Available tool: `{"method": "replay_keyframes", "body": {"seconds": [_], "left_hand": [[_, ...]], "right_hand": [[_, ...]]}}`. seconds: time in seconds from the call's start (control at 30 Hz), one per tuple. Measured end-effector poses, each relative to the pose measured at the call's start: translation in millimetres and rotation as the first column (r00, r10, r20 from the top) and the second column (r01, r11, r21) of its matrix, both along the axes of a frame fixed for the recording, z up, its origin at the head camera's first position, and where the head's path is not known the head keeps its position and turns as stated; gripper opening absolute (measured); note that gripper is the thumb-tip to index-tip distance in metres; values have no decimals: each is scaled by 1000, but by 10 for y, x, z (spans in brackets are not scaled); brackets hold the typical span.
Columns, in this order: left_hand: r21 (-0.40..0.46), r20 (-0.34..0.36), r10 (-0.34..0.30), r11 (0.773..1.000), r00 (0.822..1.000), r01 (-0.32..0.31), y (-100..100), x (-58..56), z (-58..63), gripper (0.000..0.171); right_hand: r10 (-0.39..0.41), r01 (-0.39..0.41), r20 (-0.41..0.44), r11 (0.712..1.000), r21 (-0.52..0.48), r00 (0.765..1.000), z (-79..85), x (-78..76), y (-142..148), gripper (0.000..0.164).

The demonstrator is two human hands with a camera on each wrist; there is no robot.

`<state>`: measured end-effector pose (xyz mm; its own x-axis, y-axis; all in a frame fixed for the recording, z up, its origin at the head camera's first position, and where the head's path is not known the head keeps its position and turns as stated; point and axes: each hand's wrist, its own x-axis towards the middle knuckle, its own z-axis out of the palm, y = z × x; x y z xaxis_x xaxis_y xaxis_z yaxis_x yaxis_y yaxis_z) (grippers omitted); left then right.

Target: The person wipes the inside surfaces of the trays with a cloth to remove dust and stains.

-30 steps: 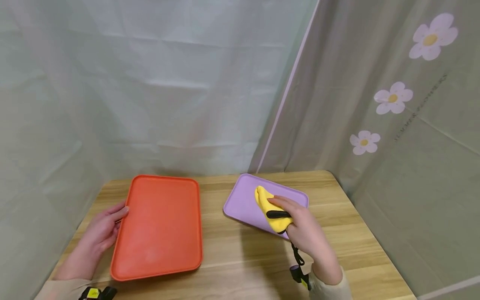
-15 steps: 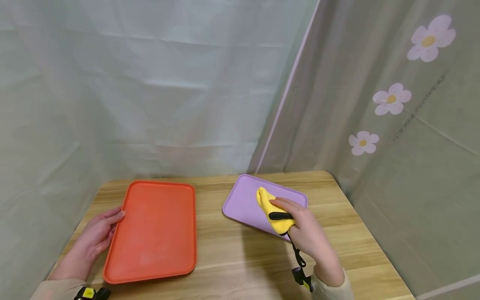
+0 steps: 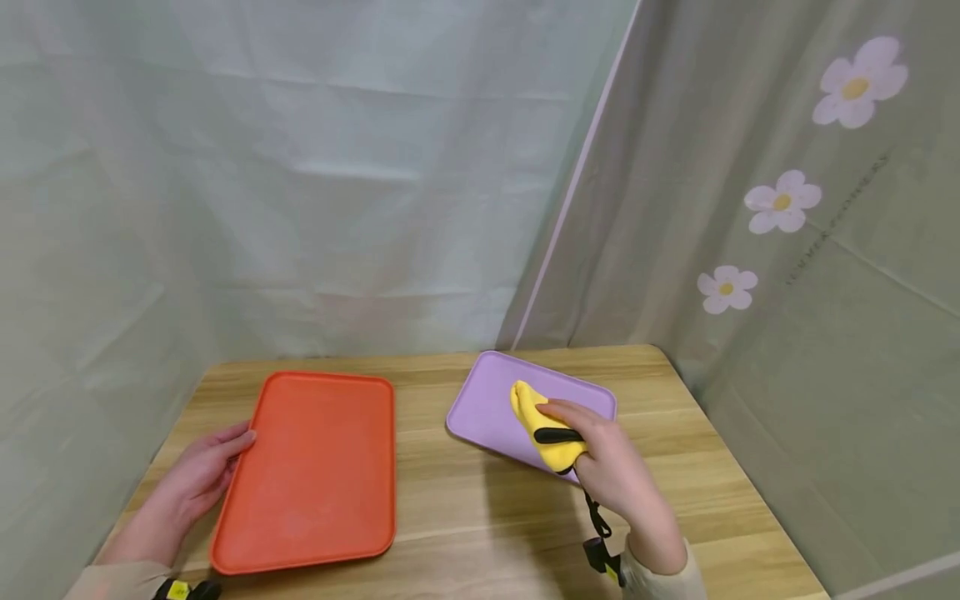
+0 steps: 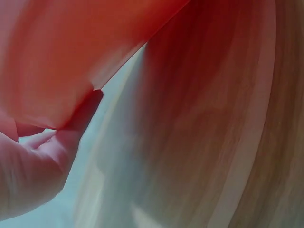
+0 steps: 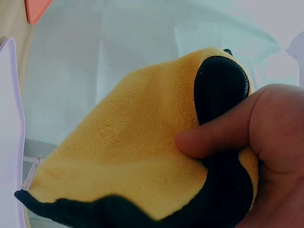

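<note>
My left hand (image 3: 201,477) grips the left edge of a rimmed orange-red tray (image 3: 315,471), thumb over the rim and fingers beneath. In the left wrist view, the tray (image 4: 57,57) is raised over the tabletop, casting a red tint on the wood. My right hand (image 3: 611,458) pinches a folded yellow cloth (image 3: 542,417) with black edging. Seen from the right wrist, the thumb presses across the fuzzy cloth (image 5: 137,123). Behind the cloth in the head view, a smaller lilac tray (image 3: 487,408) lies angled on the table, partly covered by cloth and hand.
The wooden table (image 3: 442,517) has its back edge against a pale curtain (image 3: 360,208). A grey-green curtain with printed flowers (image 3: 782,202) hangs along the right side. A black cord (image 3: 597,515) dangles below my right hand, near a small wrist device (image 3: 600,557).
The orange-red tray and my left hand have shifted nearer to me and slightly left. My right hand with the yellow cloth stays almost in place; the lilac tray has not moved.
</note>
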<state>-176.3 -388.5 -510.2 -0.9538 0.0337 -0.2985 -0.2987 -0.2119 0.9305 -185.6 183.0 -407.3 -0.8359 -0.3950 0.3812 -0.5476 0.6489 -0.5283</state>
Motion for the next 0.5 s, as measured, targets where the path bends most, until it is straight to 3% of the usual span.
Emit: {"method": "replay_keyframes", "body": {"seconds": [0.13, 0.23, 0.37, 0.5], "left_hand": [[-147, 22, -102, 984, 994, 105, -24, -31, 54, 73], [-227, 23, -159, 961, 987, 160, -18, -55, 97, 73], [-301, 20, -175, 938, 984, 173, 7, -67, 143, 72], [-331, 39, -163, 929, 986, 166, 20, -61, 161, 73]], "right_hand": [[6, -6, -3, 1000, -7, 1000, 10, -15, -3, 84], [7, -7, -10, 1000, -12, 1000, 21, -23, -3, 83], [19, -19, -17, 1000, -11, 1000, 37, -33, -8, 84], [24, -24, -18, 1000, -13, 1000, 50, -24, -10, 86]]}}
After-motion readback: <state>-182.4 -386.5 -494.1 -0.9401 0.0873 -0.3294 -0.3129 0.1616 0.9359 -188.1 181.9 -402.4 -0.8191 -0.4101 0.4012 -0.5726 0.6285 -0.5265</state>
